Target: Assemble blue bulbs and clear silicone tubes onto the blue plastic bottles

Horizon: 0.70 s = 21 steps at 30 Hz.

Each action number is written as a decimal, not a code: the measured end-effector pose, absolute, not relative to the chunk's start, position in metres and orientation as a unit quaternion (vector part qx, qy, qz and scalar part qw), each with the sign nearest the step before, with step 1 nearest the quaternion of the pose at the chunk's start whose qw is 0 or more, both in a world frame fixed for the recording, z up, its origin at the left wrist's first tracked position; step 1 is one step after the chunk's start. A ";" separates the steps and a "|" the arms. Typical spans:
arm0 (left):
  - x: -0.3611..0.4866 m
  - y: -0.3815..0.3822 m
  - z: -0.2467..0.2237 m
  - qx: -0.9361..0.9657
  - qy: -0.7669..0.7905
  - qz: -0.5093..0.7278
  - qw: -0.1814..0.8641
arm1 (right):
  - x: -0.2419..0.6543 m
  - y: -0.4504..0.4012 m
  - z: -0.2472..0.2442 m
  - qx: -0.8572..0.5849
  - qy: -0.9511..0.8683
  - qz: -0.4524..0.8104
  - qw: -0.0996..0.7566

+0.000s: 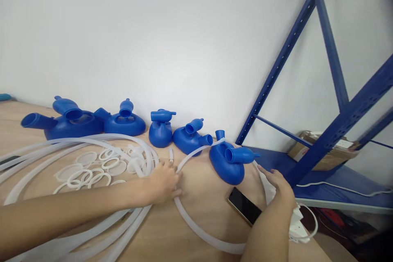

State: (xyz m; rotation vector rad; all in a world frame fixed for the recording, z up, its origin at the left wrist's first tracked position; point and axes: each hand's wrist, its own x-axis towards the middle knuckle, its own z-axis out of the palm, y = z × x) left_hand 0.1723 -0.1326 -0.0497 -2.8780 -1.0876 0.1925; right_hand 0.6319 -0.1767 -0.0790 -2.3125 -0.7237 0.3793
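Observation:
My left hand [166, 182] has its fingers curled round a translucent white plastic tube [199, 231], beside a coil of the same tubing [150, 159]. The held tube loops over the table and passes behind the rightmost blue urinal bottle [225, 168]. My right hand [278, 184] is at the loop's right side, its fingers stretched out and touching the tube; its thumb is hidden. A black phone [245, 206] lies inside the loop, partly behind my right forearm. White rings [100, 180] and translucent discs [86, 158] lie left of my left hand.
More blue urinal bottles [161, 133] stand along the white wall [184, 49], with blue funnel-like heads on them. A white item with a cable [297, 225] is at the table's right edge. Beyond stands a blue metal shelf [325, 139] bearing a cardboard box [322, 157].

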 end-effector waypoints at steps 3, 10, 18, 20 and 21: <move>0.209 -0.125 -0.063 -0.909 -0.405 0.097 0.015 | 0.623 -0.176 -0.086 -0.909 -0.223 0.175 0.304; 0.226 -0.085 -0.087 -0.899 -0.425 0.104 -0.025 | 0.628 -0.170 -0.101 -0.895 -0.225 0.167 0.348; 0.221 -0.066 -0.096 -0.902 -0.412 -0.007 -0.129 | 0.614 -0.167 -0.091 -0.829 -0.234 0.165 0.480; 0.221 -0.059 -0.087 -0.898 -0.409 -0.067 -0.147 | 0.610 -0.172 -0.074 -0.797 -0.243 0.136 0.536; 0.221 -0.055 -0.080 -0.893 -0.411 -0.097 -0.154 | 0.608 -0.175 -0.064 -0.772 -0.247 0.118 0.573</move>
